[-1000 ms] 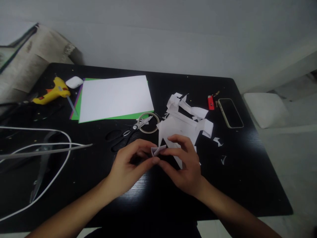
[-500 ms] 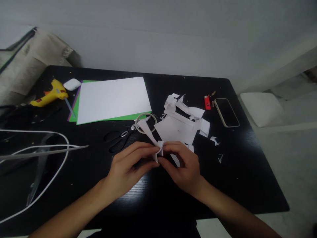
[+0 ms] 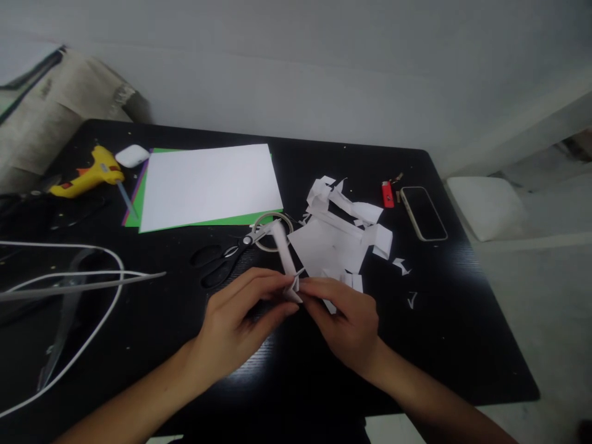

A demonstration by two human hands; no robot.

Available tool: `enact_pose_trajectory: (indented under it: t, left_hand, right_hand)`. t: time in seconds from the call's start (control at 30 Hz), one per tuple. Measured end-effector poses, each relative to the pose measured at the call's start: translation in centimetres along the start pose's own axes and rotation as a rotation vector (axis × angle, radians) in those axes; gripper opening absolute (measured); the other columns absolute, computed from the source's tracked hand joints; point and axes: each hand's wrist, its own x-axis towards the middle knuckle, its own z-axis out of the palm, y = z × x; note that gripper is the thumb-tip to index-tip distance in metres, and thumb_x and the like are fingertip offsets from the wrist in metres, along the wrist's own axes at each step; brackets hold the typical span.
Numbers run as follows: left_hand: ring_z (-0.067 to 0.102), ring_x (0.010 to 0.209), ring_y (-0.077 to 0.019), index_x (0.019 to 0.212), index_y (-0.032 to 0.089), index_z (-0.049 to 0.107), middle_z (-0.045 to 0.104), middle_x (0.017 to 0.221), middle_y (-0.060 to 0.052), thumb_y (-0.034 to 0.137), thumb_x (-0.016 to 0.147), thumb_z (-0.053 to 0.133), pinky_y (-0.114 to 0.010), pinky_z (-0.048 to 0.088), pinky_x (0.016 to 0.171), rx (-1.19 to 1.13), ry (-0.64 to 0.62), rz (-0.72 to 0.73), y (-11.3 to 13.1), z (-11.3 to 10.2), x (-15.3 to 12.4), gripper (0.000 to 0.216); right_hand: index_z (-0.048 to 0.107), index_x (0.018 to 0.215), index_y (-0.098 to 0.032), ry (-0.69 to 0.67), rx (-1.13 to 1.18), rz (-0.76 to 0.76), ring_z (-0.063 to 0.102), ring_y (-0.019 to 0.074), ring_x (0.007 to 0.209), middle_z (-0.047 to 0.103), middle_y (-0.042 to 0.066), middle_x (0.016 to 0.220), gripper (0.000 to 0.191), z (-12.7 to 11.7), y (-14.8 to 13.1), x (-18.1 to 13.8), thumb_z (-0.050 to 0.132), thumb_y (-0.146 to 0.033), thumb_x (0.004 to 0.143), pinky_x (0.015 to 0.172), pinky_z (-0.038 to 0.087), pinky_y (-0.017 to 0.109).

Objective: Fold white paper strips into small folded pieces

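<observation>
A small folded piece of white paper (image 3: 293,292) is held above the near middle of the black table, with a long strip standing up from it. My left hand (image 3: 247,311) pinches it from the left between thumb and fingers. From the right, the fingertips of my right hand (image 3: 345,314) press on the same paper, partly hiding it. Just beyond the hands lie black-handled scissors (image 3: 231,256), their blades over a roll of tape (image 3: 266,246). White paper scraps (image 3: 326,243) are heaped behind my right hand.
White sheets (image 3: 210,185) lie on green paper (image 3: 231,221). A yellow glue gun (image 3: 90,176) and a white case (image 3: 132,156) are at the far left, white cables (image 3: 113,308) nearer. A red lighter (image 3: 387,194) and a phone (image 3: 424,213) lie at the right.
The paper has turned a little in my fingers, and its strip stands more upright. My right fingers have straightened and drawn closer together. My left hand keeps its pinch.
</observation>
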Motion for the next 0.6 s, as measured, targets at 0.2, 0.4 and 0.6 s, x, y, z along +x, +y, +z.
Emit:
enact_pose_trajectory:
  t: [0.2, 0.4, 0.6]
  left_hand:
    - [0.074, 0.089, -0.013, 0.118, 0.015, 0.074, 0.076, 0.102, -0.007, 0.013, 0.094, 0.078, -0.02, 0.063, 0.077, 0.017, 0.009, 0.002, 0.12, 0.05, 0.04, 0.025]
    - [0.075, 0.085, -0.0133, 0.121, 0.014, 0.072, 0.076, 0.1, -0.007, 0.016, 0.092, 0.08, -0.021, 0.063, 0.076, 0.022, 0.004, 0.034, 0.07, 0.05, -0.04, 0.03]
    - [0.076, 0.087, -0.0148, 0.118, 0.014, 0.072, 0.078, 0.098, -0.007, 0.012, 0.092, 0.079, -0.023, 0.065, 0.078, 0.073, 0.038, 0.071, 0.2, 0.27, -0.08, 0.027]
  right_hand:
    - [0.079, 0.105, -0.021, 0.013, -0.035, 0.018, 0.082, 0.0166, 0.083, 0.085, 0.003, 0.095, 0.017, 0.12, -0.22, -0.02, 0.076, -0.01, 0.092, 0.079, 0.069, 0.025]
    - [0.079, 0.105, -0.017, 0.026, -0.046, -0.061, 0.083, 0.0174, 0.086, 0.085, 0.007, 0.095, 0.018, 0.21, -0.17, 0.02, 0.075, -0.006, 0.091, 0.082, 0.068, 0.026]
    - [0.08, 0.109, -0.019, 0.028, -0.085, -0.114, 0.084, 0.0185, 0.089, 0.086, 0.008, 0.101, 0.023, 0.24, -0.05, -0.1, 0.072, -0.004, 0.092, 0.083, 0.071, 0.027]
